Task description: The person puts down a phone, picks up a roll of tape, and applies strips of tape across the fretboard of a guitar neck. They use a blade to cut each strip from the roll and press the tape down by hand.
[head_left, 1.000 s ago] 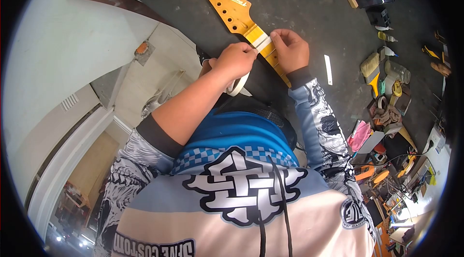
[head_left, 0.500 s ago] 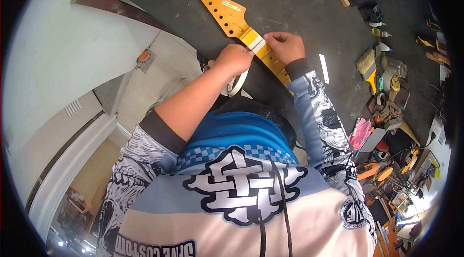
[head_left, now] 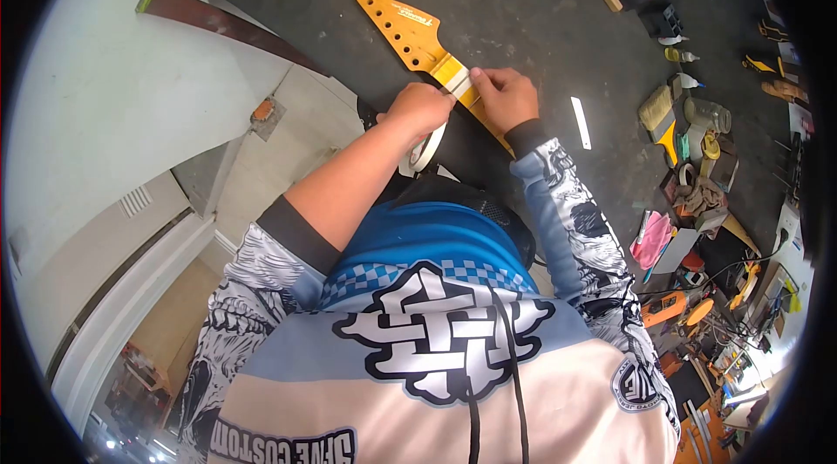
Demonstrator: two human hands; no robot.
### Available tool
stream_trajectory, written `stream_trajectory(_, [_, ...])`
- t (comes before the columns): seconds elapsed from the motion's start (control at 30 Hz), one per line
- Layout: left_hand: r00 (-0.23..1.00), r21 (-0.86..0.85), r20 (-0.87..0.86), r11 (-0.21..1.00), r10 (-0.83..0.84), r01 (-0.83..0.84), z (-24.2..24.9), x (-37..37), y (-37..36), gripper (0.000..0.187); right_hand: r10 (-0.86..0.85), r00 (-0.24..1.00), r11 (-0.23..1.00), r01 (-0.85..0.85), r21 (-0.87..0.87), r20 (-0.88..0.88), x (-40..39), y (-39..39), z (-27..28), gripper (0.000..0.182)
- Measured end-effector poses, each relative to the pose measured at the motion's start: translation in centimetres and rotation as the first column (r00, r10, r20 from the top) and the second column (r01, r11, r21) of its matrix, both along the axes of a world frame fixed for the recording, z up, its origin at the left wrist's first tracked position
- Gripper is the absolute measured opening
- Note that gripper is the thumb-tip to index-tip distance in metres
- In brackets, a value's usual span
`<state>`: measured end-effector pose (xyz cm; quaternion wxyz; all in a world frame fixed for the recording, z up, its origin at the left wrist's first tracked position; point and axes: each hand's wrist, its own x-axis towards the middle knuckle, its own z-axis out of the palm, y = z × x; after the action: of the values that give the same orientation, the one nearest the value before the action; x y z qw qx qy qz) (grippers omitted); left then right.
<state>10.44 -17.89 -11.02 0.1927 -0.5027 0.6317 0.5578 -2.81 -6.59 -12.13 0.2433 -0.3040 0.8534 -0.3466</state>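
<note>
A guitar neck (head_left: 403,30) with an amber headstock lies on the dark table, its fretboard running down to the right. A pale strip of masking tape (head_left: 459,82) crosses the fretboard near the nut. My left hand (head_left: 420,108) is closed at the near edge of the neck, and a roll of masking tape (head_left: 427,150) hangs below its fingers. Over the far edge my right hand (head_left: 507,99) curls its fingers round the fretboard, with the index fingertip and thumb at the end of the strip. Both hands hide part of the neck.
A white ruler-like strip (head_left: 581,124) lies right of my right hand. Farther right are a wide paintbrush (head_left: 659,122), a glass jar (head_left: 708,115), small bottles and cluttered tools. A long dark reddish bar (head_left: 228,25) extends from the upper left towards the table.
My right hand has moved slightly left and down, its fingers now lower over the fretboard. The left hand stays at the neck's near edge. The view has shifted a little.
</note>
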Motion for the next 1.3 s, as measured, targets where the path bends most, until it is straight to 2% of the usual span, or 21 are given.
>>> stream_trajectory(0.03, [1.0, 0.017, -0.001, 1.0, -0.002, 0.002, 0.1, 0.0, -0.1, 0.028, 0.055, 0.996, 0.998, -0.056, -0.018, -0.068, 0.2, 0.3, -0.3, 0.036])
stream_trajectory(0.07, [1.0, 0.033, -0.004, 0.999, -0.005, 0.005, 0.4, -0.1, -0.2, 0.028, 0.111, 0.993, 0.994, -0.111, -0.003, -0.034, 0.2, 0.4, -0.2, 0.037])
stream_trajectory(0.17, [1.0, 0.117, 0.002, 0.993, -0.017, 0.017, 1.7, -0.2, -0.7, 0.028, 0.211, 0.975, 0.977, -0.208, 0.035, -0.076, -0.5, 0.8, -1.0, 0.036])
stream_trajectory(0.27, [0.999, 0.208, -0.042, 0.978, 0.026, -0.016, 2.9, 0.3, -1.0, 0.029, 0.23, 0.96, 0.973, -0.232, 0.008, -0.158, -1.0, 1.6, -0.1, 0.03])
stream_trajectory(0.37, [0.996, 0.169, -0.089, 0.985, -0.021, 0.036, 1.5, 1.3, -1.2, 0.025, 0.073, 0.929, 0.995, -0.094, -0.04, -0.364, -3.7, 4.4, 1.2, 0.025])
stream_trajectory(0.43, [0.996, 0.124, -0.083, 0.991, -0.034, 0.044, 1.6, 1.5, -1.0, 0.027, -0.049, 0.859, 0.995, 0.084, 0.046, -0.509, -5.9, 8.1, 0.9, 0.026])
stream_trajectory(0.5, [0.995, 0.067, -0.052, 0.994, -0.088, 0.091, 2.0, 1.2, -0.9, 0.031, -0.086, 0.77, 0.966, 0.219, 0.135, -0.632, -7.3, 11.9, -0.1, 0.03])
stream_trajectory(0.6, [0.991, 0.047, -0.046, 0.991, -0.123, 0.126, 0.3, 1.3, -0.7, 0.029, -0.108, 0.757, 0.923, 0.317, 0.217, -0.645, -7.2, 15.2, -1.3, 0.032])
stream_trajectory(0.7, [0.995, -0.08, -0.034, 0.993, -0.09, 0.087, -0.2, 1.2, 0.3, 0.025, -0.123, 0.749, 0.921, 0.33, 0.205, -0.652, -5.9, 15.6, -1.3, 0.035])
stream_trajectory(0.83, [0.987, -0.21, 0.092, 0.967, -0.129, 0.146, 1.1, 0.5, 1.4, 0.026, -0.148, 0.76, 0.922, 0.338, 0.191, -0.632, -6.0, 15.7, -1.5, 0.032])
stream_trajectory(1.0, [0.984, -0.307, 0.113, 0.937, -0.139, 0.168, 1.0, 0.7, 2.5, 0.043, -0.166, 0.791, 0.919, 0.341, 0.199, -0.588, -6.4, 15.9, -1.6, 0.027])
stream_trajectory(1.1, [0.963, -0.261, 0.127, 0.929, -0.236, 0.262, 2.4, 0.6, 2.8, 0.057, -0.165, 0.793, 0.908, 0.355, 0.223, -0.587, -6.4, 15.7, -1.2, 0.026])
stream_trajectory(1.2, [0.951, -0.386, 0.096, 0.869, -0.295, 0.308, 2.6, 1.2, 3.7, 0.065, -0.213, 0.816, 0.882, 0.397, 0.253, -0.537, -6.5, 15.1, -0.8, 0.025])
stream_trajectory(1.3, [0.956, -0.474, 0.0, 0.842, -0.292, 0.257, 2.8, 2.4, 4.0, 0.069, -0.214, 0.856, 0.849, 0.402, 0.344, -0.471, -6.9, 14.3, 0.3, 0.024])
